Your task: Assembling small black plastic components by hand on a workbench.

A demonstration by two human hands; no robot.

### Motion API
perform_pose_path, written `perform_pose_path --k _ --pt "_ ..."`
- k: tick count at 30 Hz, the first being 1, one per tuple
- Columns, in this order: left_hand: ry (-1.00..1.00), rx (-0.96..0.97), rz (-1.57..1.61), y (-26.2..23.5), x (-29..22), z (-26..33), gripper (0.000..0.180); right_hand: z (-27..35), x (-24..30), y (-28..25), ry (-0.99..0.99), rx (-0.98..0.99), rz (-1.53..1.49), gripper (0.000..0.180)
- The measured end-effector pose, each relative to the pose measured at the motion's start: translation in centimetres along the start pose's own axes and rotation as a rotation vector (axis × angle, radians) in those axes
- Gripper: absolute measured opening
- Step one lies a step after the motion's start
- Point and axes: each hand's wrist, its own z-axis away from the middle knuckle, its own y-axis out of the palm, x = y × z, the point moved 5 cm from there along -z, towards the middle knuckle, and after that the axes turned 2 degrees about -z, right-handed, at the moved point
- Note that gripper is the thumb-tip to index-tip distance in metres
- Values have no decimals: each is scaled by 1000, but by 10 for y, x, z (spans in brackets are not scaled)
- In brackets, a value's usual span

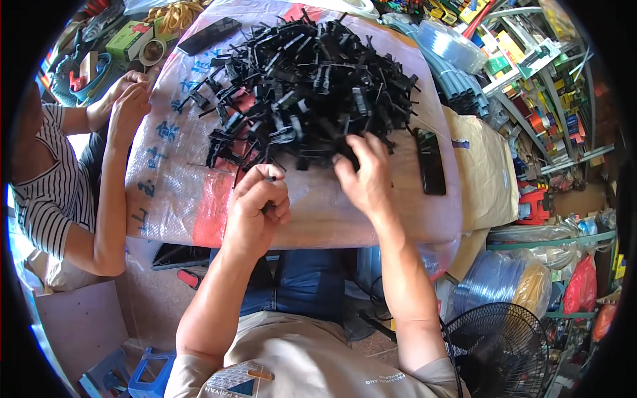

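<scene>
A heap of small black plastic parts (312,86), many with thin stick-like ends, is piled on a table covered with woven plastic sheeting (318,205). My left hand (260,199) is closed just in front of the heap's near left edge. Dark bits of a small black plastic part show between its fingers, mostly hidden by them. At the heap's near right edge is my right hand (365,174), its thumb and fingers curved and apart. The fingertips touch the outermost parts, and no part is visibly gripped.
A black phone (431,162) lies right of the heap; a dark flat case (210,36) lies at the far left. Another person's hands (129,99) are at the table's left edge. A fan (497,341) stands low right, below coiled clear tubing (488,285). Crowded shelves (531,79) line the right.
</scene>
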Motion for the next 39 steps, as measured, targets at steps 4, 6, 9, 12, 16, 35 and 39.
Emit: perform_pose_path --k 4,6,9,12,16,35,39 --pt "-23 -65 -34 0 1 -2 14 4 11 -7 29 158 -252 44" --pt "-33 -101 -85 0 -2 0 11 1 6 -26 186 321 -498 45" --pt "-45 -31 -47 2 -2 -2 9 7 -14 -55 284 333 -539 42" --pt "-40 -11 -68 1 0 -2 11 17 -11 -70 310 237 -394 22" --pt "52 4 -91 -1 0 6 13 35 5 -66 153 137 -275 16" --pt "316 230 -874 45 0 42 43 82 55 -42 690 420 -1177 14" --pt "194 224 -826 38 -6 51 40 85 68 -44 474 377 -1071 14"
